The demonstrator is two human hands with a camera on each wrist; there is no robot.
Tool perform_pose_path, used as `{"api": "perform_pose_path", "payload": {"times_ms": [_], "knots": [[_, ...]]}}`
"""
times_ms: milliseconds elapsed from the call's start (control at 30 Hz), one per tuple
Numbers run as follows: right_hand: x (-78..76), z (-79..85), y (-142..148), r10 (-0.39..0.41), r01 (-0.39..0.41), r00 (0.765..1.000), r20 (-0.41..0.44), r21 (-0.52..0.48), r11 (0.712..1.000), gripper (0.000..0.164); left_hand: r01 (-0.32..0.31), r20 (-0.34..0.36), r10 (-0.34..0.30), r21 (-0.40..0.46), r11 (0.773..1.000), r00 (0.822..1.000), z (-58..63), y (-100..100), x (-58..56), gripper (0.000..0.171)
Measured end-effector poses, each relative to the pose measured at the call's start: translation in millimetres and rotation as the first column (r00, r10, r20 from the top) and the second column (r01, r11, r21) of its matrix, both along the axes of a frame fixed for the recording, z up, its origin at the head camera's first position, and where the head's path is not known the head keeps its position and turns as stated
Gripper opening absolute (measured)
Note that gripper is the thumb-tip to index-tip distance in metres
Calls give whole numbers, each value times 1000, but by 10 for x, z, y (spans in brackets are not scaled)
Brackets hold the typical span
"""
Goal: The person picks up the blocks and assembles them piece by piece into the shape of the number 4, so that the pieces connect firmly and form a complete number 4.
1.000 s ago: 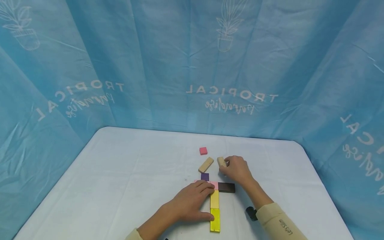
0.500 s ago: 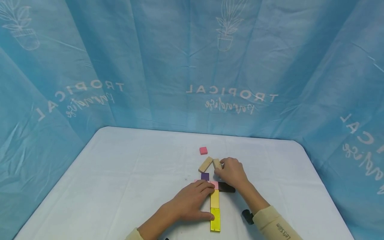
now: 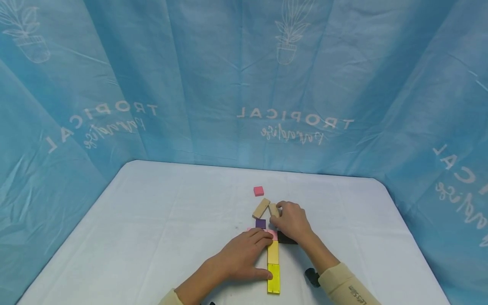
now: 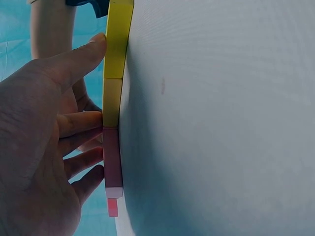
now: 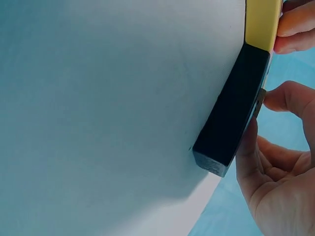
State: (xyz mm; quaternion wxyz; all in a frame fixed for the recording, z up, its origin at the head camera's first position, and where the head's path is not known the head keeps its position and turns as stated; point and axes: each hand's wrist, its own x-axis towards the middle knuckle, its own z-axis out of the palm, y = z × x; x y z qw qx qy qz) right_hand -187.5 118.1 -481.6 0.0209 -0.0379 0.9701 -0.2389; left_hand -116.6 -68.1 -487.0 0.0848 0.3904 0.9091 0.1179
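Note:
In the head view my left hand [image 3: 242, 256] lies with fingers extended over a pink block [image 3: 273, 234], its thumb tip on a bright yellow block [image 3: 273, 286]. A pale yellow block [image 3: 273, 253] joins these two in a straight row. The left wrist view shows that hand's fingertips [image 4: 96, 155] along the row's top. Between thumb and fingers, my right hand [image 3: 293, 220] pinches a plain wooden block [image 3: 273, 209]. That block slants close beside a second wooden block [image 3: 261, 208]. Nearer, a purple block [image 3: 261, 223] sits above the pink one, and a black block [image 3: 286, 238] reaches right.
A small red block [image 3: 258, 191] lies beyond the wooden pair on the white-covered table [image 3: 152, 220]. Blue printed curtain [image 3: 213, 84] surrounds the table's back and sides. A dark strap-like object [image 3: 312, 277] sits at the right wrist.
My right hand has slid the pinched wooden block leftward, up close to the other wooden block. The left hand has stayed in place on the row.

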Motion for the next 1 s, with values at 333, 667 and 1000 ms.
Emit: {"api": "perform_pose_path", "payload": {"times_ms": [333, 667, 1000], "knots": [[42, -20, -57, 21, -21, 1000, -8, 6, 1000, 52, 27, -26, -27, 9, 1000, 999, -14, -4, -9, 85], [68, -61, -110, -14, 13, 999, 36, 13, 1000, 52, 28, -15, -28, 18, 999, 999, -21, -16, 2, 85], [110, -53, -109, -42, 41, 998, 39, 15, 999, 63, 22, -4, -21, 25, 999, 1000, -17, 0, -1, 86]]}}
